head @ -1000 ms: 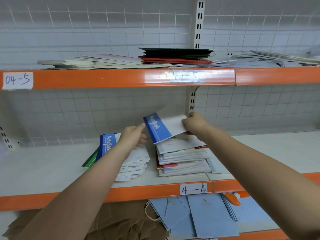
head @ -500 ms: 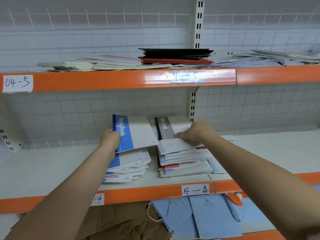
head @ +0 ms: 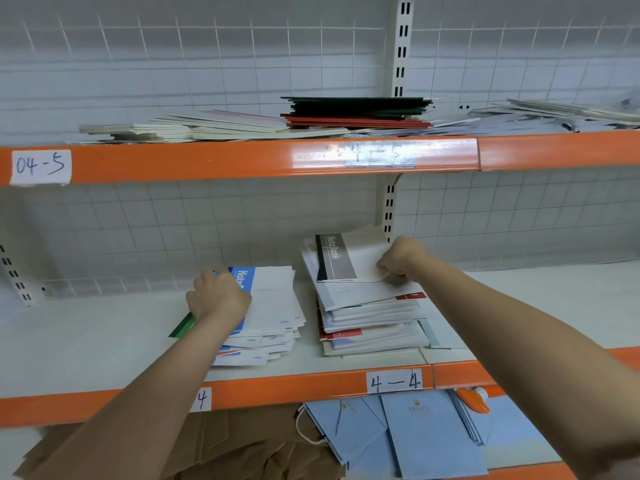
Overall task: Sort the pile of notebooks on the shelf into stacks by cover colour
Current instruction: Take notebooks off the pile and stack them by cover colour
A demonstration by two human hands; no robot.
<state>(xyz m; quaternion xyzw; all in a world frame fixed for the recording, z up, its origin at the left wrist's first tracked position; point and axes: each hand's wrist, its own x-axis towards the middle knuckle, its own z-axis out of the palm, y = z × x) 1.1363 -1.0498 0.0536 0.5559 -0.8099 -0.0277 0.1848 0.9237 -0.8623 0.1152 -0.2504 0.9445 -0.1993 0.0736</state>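
Note:
On the middle shelf (head: pixel 86 341) lie two stacks of notebooks. The left stack (head: pixel 263 337) has a blue-banded notebook (head: pixel 270 296) on top, and my left hand (head: pixel 216 297) rests on its left edge, fingers curled over it. A green cover (head: pixel 181 329) pokes out under that stack. The right pile (head: pixel 370 323) mixes white, red and blue covers. My right hand (head: pixel 398 256) pinches the right side of a grey-and-black-banded notebook (head: pixel 341 258) and holds it tilted just above the pile.
The upper shelf holds pale notebooks (head: pixel 207 128), a dark green and red stack (head: pixel 356 112) and loose ones (head: pixel 561 114) at the right. Below lie light blue paper bags (head: pixel 422 434), brown paper (head: pixel 249 445) and an orange bottle (head: pixel 472 398). Orange shelf edges (head: pixel 277 157) front each level.
My left hand took the blue-banded notebook from the right hand and lowered it onto the left stack. My right hand picked the grey-banded notebook off the right pile and lifted it.

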